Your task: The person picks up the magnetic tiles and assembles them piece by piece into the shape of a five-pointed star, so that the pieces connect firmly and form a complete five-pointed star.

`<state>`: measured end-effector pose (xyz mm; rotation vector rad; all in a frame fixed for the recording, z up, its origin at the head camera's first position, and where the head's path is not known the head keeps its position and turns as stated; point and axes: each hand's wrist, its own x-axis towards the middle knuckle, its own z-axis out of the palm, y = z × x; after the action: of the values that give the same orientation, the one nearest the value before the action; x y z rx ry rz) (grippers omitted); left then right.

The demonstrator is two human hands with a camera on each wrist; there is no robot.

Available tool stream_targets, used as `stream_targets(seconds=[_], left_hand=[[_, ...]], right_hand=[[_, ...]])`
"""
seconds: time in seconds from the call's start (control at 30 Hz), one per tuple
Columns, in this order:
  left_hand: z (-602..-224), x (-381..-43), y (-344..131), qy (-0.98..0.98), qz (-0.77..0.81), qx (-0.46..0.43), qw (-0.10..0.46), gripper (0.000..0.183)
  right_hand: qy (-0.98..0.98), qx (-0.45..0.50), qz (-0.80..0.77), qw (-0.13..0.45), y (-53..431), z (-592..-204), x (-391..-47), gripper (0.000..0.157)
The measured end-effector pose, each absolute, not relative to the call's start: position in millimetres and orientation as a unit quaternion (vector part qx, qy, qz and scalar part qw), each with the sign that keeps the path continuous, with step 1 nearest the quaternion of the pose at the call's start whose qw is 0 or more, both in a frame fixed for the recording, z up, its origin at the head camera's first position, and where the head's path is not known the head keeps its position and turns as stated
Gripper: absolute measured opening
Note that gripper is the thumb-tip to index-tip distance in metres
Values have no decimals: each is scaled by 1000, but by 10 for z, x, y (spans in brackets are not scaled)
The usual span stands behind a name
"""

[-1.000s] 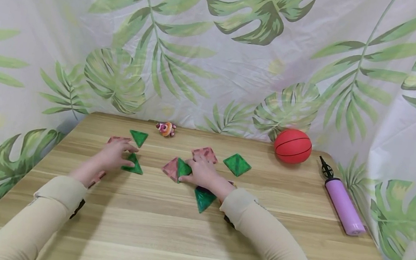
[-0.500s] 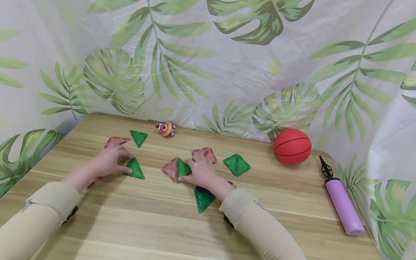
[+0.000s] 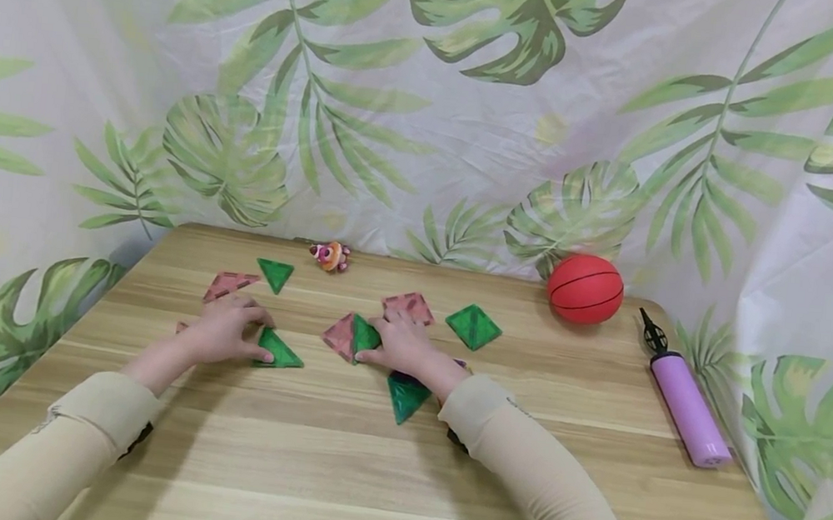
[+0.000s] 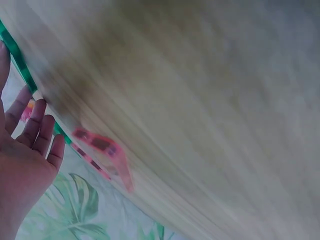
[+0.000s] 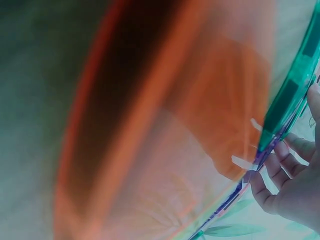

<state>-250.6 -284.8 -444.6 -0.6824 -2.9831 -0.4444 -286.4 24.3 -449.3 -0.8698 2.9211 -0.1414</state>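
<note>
My left hand (image 3: 227,330) holds a green triangular magnetic tile (image 3: 283,353) on the wooden table, thumb at its near side. In the left wrist view the fingers are slightly bent and a green tile edge (image 4: 19,60) shows at the thumb. My right hand (image 3: 408,347) grips another green triangle tile (image 3: 365,337), which lies against a pink triangle tile (image 3: 339,336). Beneath the right wrist sits a teal triangle tile (image 3: 405,400) with purple beside it, partly hidden. Close to the right wrist camera, an orange tile (image 5: 220,105) appears large and blurred.
Pink tiles (image 3: 228,284) lie behind the left hand, with a lone green triangle (image 3: 275,275) farther back. A pink tile (image 3: 409,306) and a green diamond (image 3: 474,327) lie beyond the right hand. A small toy figure (image 3: 330,256), red ball (image 3: 585,289) and purple hand pump (image 3: 688,410) stand around.
My left hand has slid its green triangle tile to the right and slightly nearer, uncovering more of the pink tiles behind it. The right hand stays in place.
</note>
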Motion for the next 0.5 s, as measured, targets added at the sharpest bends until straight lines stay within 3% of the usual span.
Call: stream_targets(seconds=[0.3, 0.5], left_hand=[[-4483, -2468, -2706, -963, -152, -224, 13, 50], [-4380, -2481, -2971, -956, -181, -231, 21, 48]], right_hand=[[957, -279, -55, 62, 239, -4468, -2860, 72], [957, -280, -42, 60, 231, -4457, -2834, 71]])
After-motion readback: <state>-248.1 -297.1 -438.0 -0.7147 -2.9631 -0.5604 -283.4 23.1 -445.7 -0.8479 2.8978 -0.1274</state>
